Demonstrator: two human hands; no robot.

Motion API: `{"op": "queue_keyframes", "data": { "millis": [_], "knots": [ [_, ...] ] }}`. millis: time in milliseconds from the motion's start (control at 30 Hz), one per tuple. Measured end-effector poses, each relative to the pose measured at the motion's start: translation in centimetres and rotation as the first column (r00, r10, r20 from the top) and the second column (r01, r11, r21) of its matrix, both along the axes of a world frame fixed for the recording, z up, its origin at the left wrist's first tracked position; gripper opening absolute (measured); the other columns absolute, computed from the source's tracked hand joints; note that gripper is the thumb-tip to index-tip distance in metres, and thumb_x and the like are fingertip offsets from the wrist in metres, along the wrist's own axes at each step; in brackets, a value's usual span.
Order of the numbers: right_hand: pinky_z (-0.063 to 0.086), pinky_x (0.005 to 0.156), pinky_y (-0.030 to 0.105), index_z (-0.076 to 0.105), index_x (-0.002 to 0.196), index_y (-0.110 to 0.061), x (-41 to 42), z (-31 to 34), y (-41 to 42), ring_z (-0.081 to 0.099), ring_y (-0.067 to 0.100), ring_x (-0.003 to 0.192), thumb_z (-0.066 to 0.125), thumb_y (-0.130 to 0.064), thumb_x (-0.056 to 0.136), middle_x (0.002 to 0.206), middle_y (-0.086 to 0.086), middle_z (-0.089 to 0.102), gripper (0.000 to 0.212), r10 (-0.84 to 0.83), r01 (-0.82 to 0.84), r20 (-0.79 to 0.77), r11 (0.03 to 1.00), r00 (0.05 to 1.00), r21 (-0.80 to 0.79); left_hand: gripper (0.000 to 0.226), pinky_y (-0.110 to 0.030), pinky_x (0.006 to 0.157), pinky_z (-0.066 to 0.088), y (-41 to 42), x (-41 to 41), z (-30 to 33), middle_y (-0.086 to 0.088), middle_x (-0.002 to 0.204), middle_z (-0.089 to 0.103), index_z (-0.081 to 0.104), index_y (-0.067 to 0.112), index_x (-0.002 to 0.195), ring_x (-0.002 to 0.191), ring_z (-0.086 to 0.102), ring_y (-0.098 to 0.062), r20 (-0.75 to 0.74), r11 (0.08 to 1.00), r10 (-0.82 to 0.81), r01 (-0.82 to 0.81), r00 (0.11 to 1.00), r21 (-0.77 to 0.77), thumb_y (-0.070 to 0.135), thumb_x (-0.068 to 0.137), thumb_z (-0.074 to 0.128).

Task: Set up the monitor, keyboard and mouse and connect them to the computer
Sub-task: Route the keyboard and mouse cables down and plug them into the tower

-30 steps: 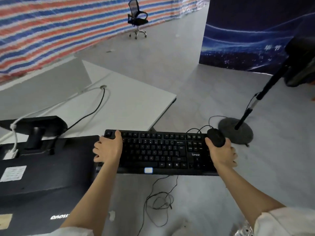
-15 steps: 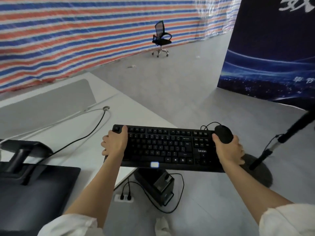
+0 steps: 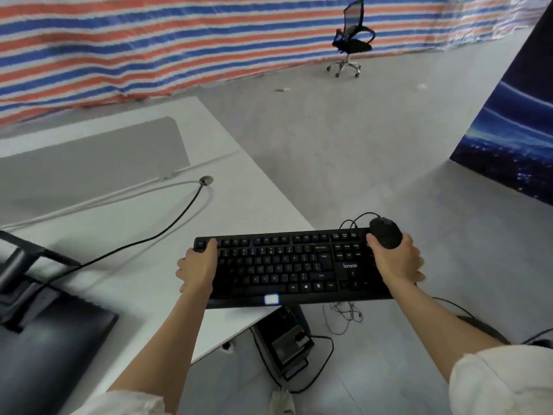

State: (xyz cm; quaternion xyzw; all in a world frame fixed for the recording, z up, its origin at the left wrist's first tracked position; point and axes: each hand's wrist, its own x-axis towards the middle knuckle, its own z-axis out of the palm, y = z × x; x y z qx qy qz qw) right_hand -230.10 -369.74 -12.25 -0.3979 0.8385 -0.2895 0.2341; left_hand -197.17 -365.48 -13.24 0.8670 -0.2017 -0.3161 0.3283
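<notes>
From the head camera, you have carried the black keyboard (image 3: 287, 266) further across than it was a second ago: then it hung over the floor past the desk corner, and now its left half is above the white desk (image 3: 155, 265), with the right half out over the floor. That puts you close to setting it down, I judge.

Your left hand (image 3: 198, 266) grips the keyboard's left end, thumb over the top-left keys. Your right hand (image 3: 396, 262) holds the right end and pins the black mouse (image 3: 386, 233) against the far corner, its cable looping behind.

The monitor (image 3: 45, 348) lies face down at your left, stand upward. The computer tower (image 3: 287, 342) sits on the floor under the keyboard, cables loose beside it.
</notes>
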Motion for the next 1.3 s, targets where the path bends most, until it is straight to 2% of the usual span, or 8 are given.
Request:
{"op": "queue_keyframes", "data": {
  "millis": [300,500,600,767,900,967,1167,1300],
  "knots": [
    [0.031,0.099,0.052,0.047,0.119,-0.015,7.4,-3.5,-7.5,0.042,0.034,0.119,0.064,-0.052,0.077,0.124,0.011,0.052,0.058,0.307,-0.310,0.059,0.948,0.950,0.066,0.065,-0.051,0.099,0.038,2.6,4.7,-4.3,-0.021,0.131,0.046,0.045,0.003,0.129,0.121,0.042,-0.040,0.027,0.959,0.263,-0.264,0.965,0.101,0.050,0.086,0.051],
    [0.033,0.097,0.053,0.048,0.115,-0.013,10.9,-6.7,-9.3,0.045,0.035,0.115,0.066,-0.051,0.077,0.118,0.010,0.055,0.056,0.425,-0.436,0.103,0.890,0.899,0.134,0.090,-0.056,0.086,0.048,5.3,8.1,-11.3,-0.020,0.110,0.062,0.055,0.005,0.112,0.101,0.058,-0.039,0.085,0.906,0.367,-0.377,0.926,0.195,0.074,0.056,0.040],
    [0.033,0.097,0.053,0.048,0.116,-0.013,12.2,-7.6,-9.8,0.045,0.034,0.116,0.067,-0.049,0.078,0.118,0.009,0.055,0.055,0.461,-0.477,0.130,0.869,0.878,0.134,0.091,-0.055,0.090,0.046,5.5,7.9,-10.8,-0.020,0.115,0.060,0.054,0.003,0.116,0.108,0.053,-0.040,0.111,0.897,0.356,-0.372,0.928,0.237,0.072,0.059,0.040],
    [0.036,0.097,0.052,0.050,0.116,-0.016,13.2,-8.6,-9.9,0.049,0.032,0.113,0.067,-0.050,0.076,0.115,0.005,0.058,0.056,0.460,-0.486,0.180,0.863,0.869,0.140,0.074,-0.049,0.113,0.020,4.7,6.1,-8.2,-0.017,0.152,0.022,0.023,0.008,0.146,0.139,0.019,-0.036,0.168,0.937,0.195,-0.235,0.966,0.260,0.043,0.088,0.051],
    [0.042,0.094,0.051,0.050,0.117,-0.018,14.3,-9.3,-9.5,0.052,0.031,0.110,0.068,-0.052,0.074,0.112,0.003,0.060,0.057,0.467,-0.503,0.223,0.852,0.856,0.146,0.073,-0.055,0.114,0.006,4.2,4.8,-8.6,-0.010,0.157,0.011,0.022,0.018,0.148,0.145,0.005,-0.028,0.270,0.930,0.094,-0.181,0.958,0.321,0.048,0.087,0.050],
    [0.044,0.093,0.050,0.049,0.118,-0.019,15.4,-9.4,-9.6,0.052,0.031,0.110,0.068,-0.053,0.073,0.113,0.003,0.059,0.059,0.488,-0.531,0.249,0.833,0.837,0.153,0.074,-0.058,0.113,0.001,3.9,3.0,-8.5,-0.006,0.159,0.004,0.018,0.022,0.149,0.146,-0.003,-0.026,0.305,0.931,-0.073,-0.045,0.950,0.361,0.052,0.088,0.048],
    [0.048,0.089,0.051,0.049,0.115,-0.020,18.2,-10.2,-11.1,0.054,0.028,0.105,0.068,-0.055,0.068,0.108,0.002,0.059,0.061,0.546,-0.604,0.314,0.787,0.777,0.125,0.082,-0.063,0.109,-0.009,2.7,-2.7,-9.2,0.004,0.157,-0.016,0.004,0.044,0.147,0.142,-0.022,-0.026,0.277,0.779,-0.591,0.447,0.757,0.440,0.074,0.080,0.040],
    [0.050,0.085,0.047,0.052,0.108,-0.016,17.3,-10.0,-11.9,0.058,0.025,0.098,0.071,-0.045,0.072,0.103,0.001,0.061,0.050,0.571,-0.599,0.256,0.800,0.780,0.038,0.073,-0.067,0.107,-0.007,2.4,-3.2,-10.5,0.003,0.158,-0.014,0.005,0.047,0.146,0.143,-0.021,-0.029,0.307,0.728,-0.653,0.461,0.692,0.508,0.068,0.085,0.040]
  ]
}}
